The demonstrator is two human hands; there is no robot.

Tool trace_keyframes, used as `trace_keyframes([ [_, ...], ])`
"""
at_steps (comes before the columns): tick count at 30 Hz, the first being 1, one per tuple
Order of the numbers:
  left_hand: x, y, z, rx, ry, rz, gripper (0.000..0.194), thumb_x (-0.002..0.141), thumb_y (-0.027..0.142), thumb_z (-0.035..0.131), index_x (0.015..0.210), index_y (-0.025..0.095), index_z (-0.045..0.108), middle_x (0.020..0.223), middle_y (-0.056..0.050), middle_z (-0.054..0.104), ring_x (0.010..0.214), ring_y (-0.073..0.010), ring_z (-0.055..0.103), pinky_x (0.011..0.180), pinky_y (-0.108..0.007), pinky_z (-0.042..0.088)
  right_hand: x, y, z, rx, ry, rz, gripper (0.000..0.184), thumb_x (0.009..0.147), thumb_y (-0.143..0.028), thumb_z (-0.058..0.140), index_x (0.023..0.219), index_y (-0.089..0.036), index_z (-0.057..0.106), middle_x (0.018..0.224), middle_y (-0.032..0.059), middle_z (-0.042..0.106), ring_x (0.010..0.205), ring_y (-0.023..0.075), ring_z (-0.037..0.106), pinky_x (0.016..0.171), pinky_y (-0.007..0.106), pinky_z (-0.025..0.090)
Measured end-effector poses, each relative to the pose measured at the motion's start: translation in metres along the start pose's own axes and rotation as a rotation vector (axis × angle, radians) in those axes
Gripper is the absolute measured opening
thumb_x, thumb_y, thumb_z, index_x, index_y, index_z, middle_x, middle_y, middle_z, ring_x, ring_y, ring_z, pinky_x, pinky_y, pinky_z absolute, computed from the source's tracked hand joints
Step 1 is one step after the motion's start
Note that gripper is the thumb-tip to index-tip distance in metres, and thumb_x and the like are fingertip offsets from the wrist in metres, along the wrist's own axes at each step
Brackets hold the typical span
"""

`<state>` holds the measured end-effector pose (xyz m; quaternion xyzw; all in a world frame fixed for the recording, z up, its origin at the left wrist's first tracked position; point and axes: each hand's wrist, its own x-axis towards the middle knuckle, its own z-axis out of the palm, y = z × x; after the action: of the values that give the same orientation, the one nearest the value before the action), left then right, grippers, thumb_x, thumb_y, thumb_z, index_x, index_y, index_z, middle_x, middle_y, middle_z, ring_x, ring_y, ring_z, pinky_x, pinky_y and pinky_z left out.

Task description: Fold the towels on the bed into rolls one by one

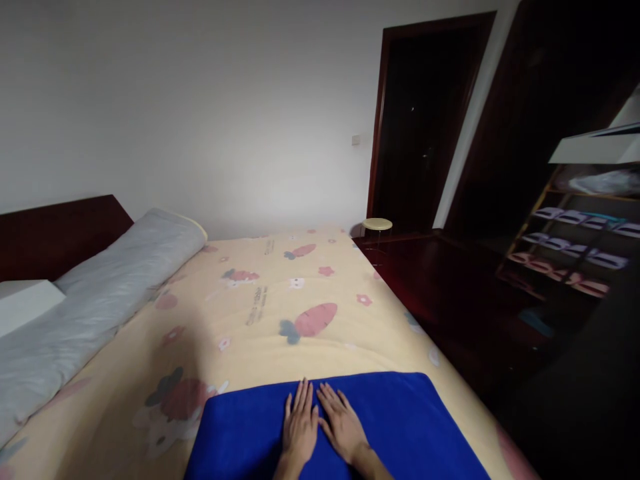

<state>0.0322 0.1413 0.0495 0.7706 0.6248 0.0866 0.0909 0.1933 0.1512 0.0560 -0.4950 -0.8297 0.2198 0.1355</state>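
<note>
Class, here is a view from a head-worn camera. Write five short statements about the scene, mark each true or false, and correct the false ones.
1. The left hand and right hand lie palm down on the blue cloth. True.
2. Both hands are clenched into fists. False: they lie flat, with the fingers extended.
3. A grey pillow lies by the dark headboard. True.
4. The bed sheet is plain, with no pattern. False: the yellow sheet is printed with carrots and flowers.
5. The round stool stands on the bed. False: the stool stands on the floor near the door.
</note>
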Motion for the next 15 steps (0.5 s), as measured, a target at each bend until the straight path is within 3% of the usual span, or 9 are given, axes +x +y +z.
trace_keyframes([
  [2,-0.009,-0.033,-0.01,0.053,0.01,-0.094,0.053,0.096,0.034,0.023,0.148,0.03,0.021,0.157,0.0,0.021,0.145,-0.019,0.023,0.118,-0.049,0.022,-0.014,0.034,-0.016,-0.079,0.064,0.117,0.059,0.097,-0.051,0.028,0.147,-0.022,0.034,0.155,0.0065,0.029,0.144,0.0226,0.023,0.117,0.047,0.02],
  [5,-0.035,-0.105,-0.027,0.207,0.043,-0.371,0.054,0.095,0.04,0.022,0.148,0.027,0.024,0.158,-0.001,0.021,0.145,-0.0195,0.021,0.117,-0.05,0.021,-0.049,0.109,-0.045,-0.205,0.198,0.291,0.06,0.095,-0.054,0.029,0.146,-0.023,0.038,0.154,0.0068,0.031,0.143,0.0237,0.025,0.116,0.05,0.021],
  [7,-0.055,-0.151,-0.036,0.303,0.062,-0.504,0.055,0.095,0.04,0.023,0.148,0.027,0.026,0.157,-0.001,0.023,0.145,-0.0191,0.022,0.117,-0.048,0.022,-0.077,0.16,-0.061,-0.272,0.223,0.388,0.065,0.093,-0.056,0.03,0.147,-0.02,0.035,0.154,0.0074,0.03,0.143,0.0243,0.025,0.116,0.05,0.021],
  [9,-0.07,-0.185,-0.041,0.375,0.072,-0.562,0.055,0.094,0.041,0.026,0.147,0.028,0.03,0.157,-0.001,0.025,0.145,-0.019,0.023,0.116,-0.045,0.023,-0.099,0.198,-0.07,-0.301,0.216,0.45,0.068,0.091,-0.057,0.03,0.147,-0.019,0.035,0.154,0.0079,0.031,0.143,0.0245,0.026,0.116,0.051,0.022],
  [12,-0.076,-0.195,-0.047,0.426,0.066,-0.588,0.053,0.094,0.041,0.027,0.145,0.028,0.034,0.156,-0.002,0.03,0.144,-0.0189,0.024,0.116,-0.044,0.024,-0.109,0.217,-0.074,-0.341,0.208,0.5,0.07,0.09,-0.056,0.029,0.146,-0.015,0.036,0.153,0.0098,0.032,0.142,0.0253,0.027,0.116,0.051,0.021],
  [15,-0.061,-0.156,-0.045,0.408,0.146,-0.535,0.053,0.095,0.035,0.023,0.147,0.028,0.029,0.157,-0.002,0.027,0.146,-0.0183,0.02,0.118,-0.048,0.017,-0.089,0.181,-0.065,-0.379,0.313,0.518,0.071,0.09,-0.056,0.031,0.145,-0.012,0.039,0.152,0.0131,0.033,0.143,0.0296,0.026,0.116,0.056,0.019],
])
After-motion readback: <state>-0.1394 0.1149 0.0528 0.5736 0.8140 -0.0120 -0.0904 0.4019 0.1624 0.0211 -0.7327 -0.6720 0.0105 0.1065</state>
